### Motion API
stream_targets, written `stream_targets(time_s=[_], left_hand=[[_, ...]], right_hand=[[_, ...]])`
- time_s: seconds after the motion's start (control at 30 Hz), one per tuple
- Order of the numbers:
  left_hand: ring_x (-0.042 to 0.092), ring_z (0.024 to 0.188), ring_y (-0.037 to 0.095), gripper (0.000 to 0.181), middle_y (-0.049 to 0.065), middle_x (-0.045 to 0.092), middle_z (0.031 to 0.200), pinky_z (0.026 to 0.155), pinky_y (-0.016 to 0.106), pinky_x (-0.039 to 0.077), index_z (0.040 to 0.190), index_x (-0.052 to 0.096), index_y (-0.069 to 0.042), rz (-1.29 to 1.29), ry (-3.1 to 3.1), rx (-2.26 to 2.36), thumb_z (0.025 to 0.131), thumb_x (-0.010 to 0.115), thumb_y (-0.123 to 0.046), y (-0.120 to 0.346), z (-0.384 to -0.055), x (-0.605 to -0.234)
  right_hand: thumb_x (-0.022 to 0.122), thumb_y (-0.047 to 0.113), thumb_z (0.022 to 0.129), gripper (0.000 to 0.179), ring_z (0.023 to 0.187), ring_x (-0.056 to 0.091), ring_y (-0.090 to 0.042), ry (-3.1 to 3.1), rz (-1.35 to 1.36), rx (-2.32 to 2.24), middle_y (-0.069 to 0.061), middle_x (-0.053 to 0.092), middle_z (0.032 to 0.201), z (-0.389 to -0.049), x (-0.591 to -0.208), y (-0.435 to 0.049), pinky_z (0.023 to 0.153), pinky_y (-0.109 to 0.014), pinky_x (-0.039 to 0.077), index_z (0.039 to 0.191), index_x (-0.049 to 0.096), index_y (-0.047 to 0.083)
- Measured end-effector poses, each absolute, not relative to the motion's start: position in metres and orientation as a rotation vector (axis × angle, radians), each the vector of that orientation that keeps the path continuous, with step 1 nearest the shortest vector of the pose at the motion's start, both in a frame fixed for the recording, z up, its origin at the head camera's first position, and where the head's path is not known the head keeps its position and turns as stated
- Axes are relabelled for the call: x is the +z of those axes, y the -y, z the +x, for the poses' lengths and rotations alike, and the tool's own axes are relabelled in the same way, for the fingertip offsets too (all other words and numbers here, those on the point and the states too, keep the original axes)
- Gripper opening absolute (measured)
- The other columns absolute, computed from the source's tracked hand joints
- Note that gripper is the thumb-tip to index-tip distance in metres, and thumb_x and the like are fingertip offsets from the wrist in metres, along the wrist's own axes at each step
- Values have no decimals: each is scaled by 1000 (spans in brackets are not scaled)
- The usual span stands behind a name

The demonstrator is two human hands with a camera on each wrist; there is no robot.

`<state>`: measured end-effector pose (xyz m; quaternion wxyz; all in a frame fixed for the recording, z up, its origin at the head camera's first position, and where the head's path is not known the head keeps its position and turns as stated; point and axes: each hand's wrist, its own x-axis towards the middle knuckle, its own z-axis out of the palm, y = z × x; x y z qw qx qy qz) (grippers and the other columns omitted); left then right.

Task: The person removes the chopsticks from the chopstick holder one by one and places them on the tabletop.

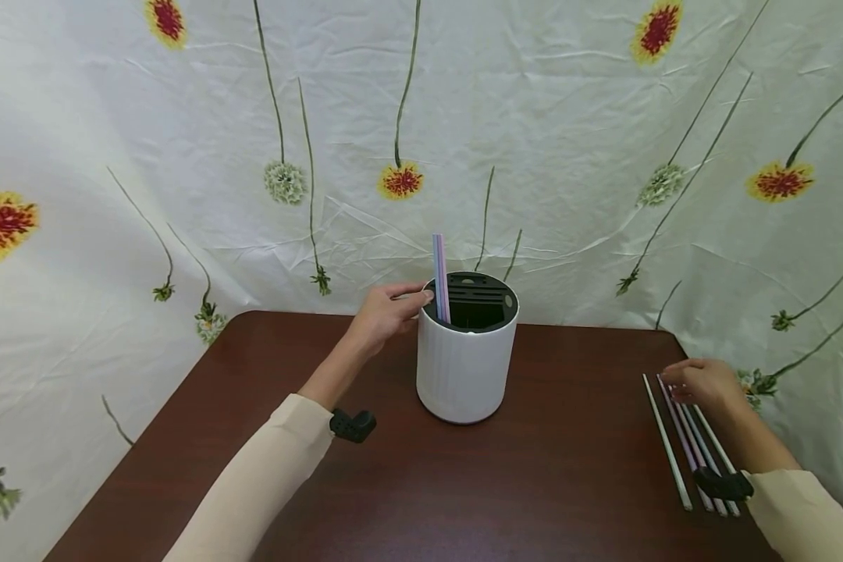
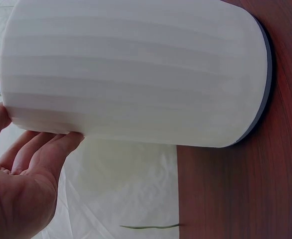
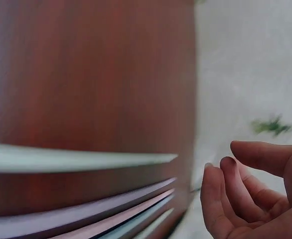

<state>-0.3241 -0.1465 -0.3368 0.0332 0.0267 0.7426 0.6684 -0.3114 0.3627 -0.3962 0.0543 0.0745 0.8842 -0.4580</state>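
A white ribbed round holder (image 1: 467, 371) with a black slotted top (image 1: 472, 287) stands upright on the table. My left hand (image 1: 391, 312) holds its upper left side, thumb at the rim; in the left wrist view the fingertips (image 2: 75, 139) press on the wall. Blue and pink straws (image 1: 441, 277) stand in the holder beside the thumb. On the right, several pastel straws (image 1: 666, 441) lie side by side on the table. Above their far ends is my right hand (image 1: 706, 382), its thumb and fingers apart with nothing between them in the right wrist view.
The dark red-brown table (image 1: 555, 468) ends at a back edge just behind the holder. Behind and on both sides hangs a white flowered cloth (image 1: 569, 140). Black bands (image 1: 353, 426) sit on both wrists, next to cream sleeves.
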Motion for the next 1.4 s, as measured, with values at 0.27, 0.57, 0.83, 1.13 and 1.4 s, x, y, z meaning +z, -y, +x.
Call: stream_targets(time_s=[0.27,0.57,0.83,1.13,1.4], left_hand=[[65,123,27,48,14,62,140,103,48,52,140,62,-8,90,-2278,2061,97,71,-26,144,-325,-335],[62,127,28,48,16,60,142,106,50,49,142,60,-6,74,-2242,2075,98,70,-24,146,-325,-337],[63,125,28,50,16,61,141,105,50,50,142,60,-7,71,-2249,2062,97,71,-26,145,-326,-338],[64,122,27,47,17,61,140,105,51,50,140,61,-5,90,-2224,2084,98,69,-25,143,-328,-338],[62,125,26,47,15,59,143,105,49,50,141,61,-7,108,-2247,2059,99,68,-27,148,-327,-338]], right_hand=[[63,31,101,58,81,70,-3,-2710,30,-1392,3,72,100,-323,-328,-294,77,-27,61,141,51,-8],[65,24,100,46,85,70,2,-2636,-231,-1572,-25,59,139,-325,-275,-190,89,-24,59,137,58,-3],[65,13,99,37,121,65,-36,-2516,-383,-1639,-22,61,136,-326,-257,-116,101,-38,55,132,62,-2],[67,11,97,30,115,69,-36,-2451,-423,-1678,-18,63,132,-323,-261,-69,100,-42,56,125,68,-1],[73,12,94,25,106,72,-30,-2530,-478,-1659,-18,72,118,-324,-275,-54,96,-43,58,115,73,-1]])
